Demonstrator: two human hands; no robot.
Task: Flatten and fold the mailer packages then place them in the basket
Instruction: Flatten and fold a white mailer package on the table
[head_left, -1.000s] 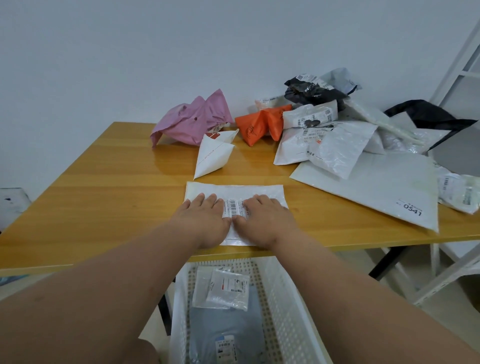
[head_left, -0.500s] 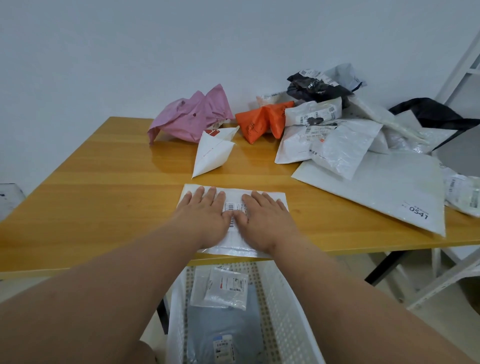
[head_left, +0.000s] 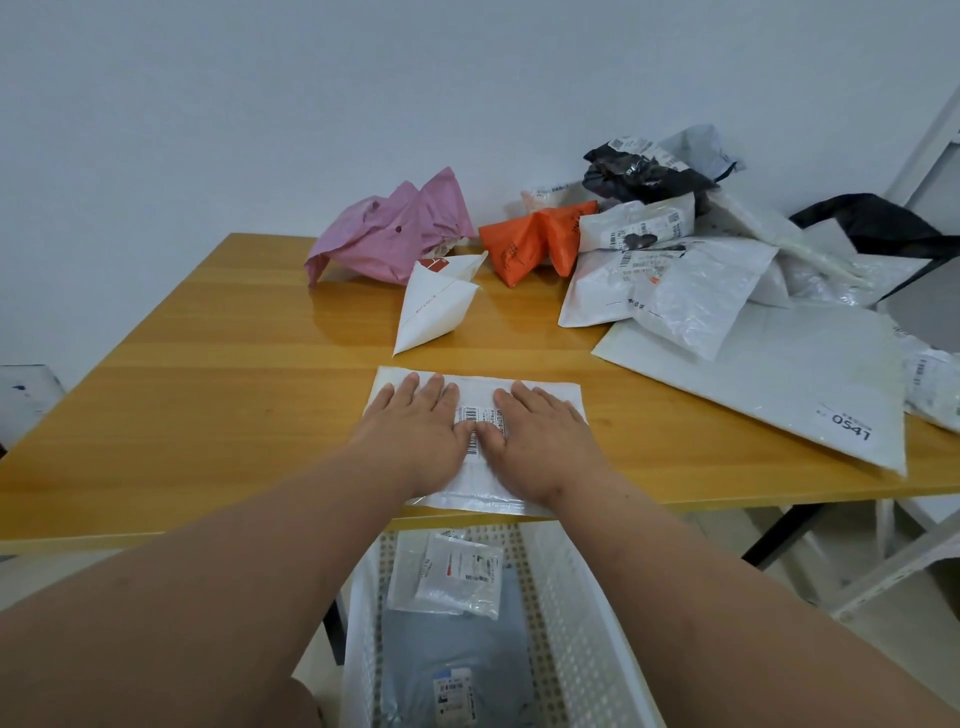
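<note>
White plastic mailer package (head_left: 524, 387) with a barcode label, lying flat at the near edge of the honey-coloured wooden table (head_left: 208, 405), centre of frame, its near edge slightly overhanging. Left hand (head_left: 418, 423), centre frame: palm down on the mailer's left half, fingers straight and together, pressing, not gripping. Right hand (head_left: 537, 434), just right of it: palm down on the right half, fingers straight, thumbs of both hands nearly touching over the label. White perforated plastic basket (head_left: 582, 623), lower centre, below the table edge: holds a grey-blue flat mailer (head_left: 462, 644) with a small clear-white folded mailer (head_left: 457, 577) on top. Crumpled pink plastic mailer (head_left: 395, 228), upper centre-left, at the table's far edge. White paper mailer folded to a point (head_left: 434, 306), just in front of it. Crumpled orange mailer (head_left: 535, 239), upper centre. Heap of white, grey and black mailers (head_left: 675, 244), upper right. Large flat white mailer marked 0541 (head_left: 769, 384), right of frame.
</note>
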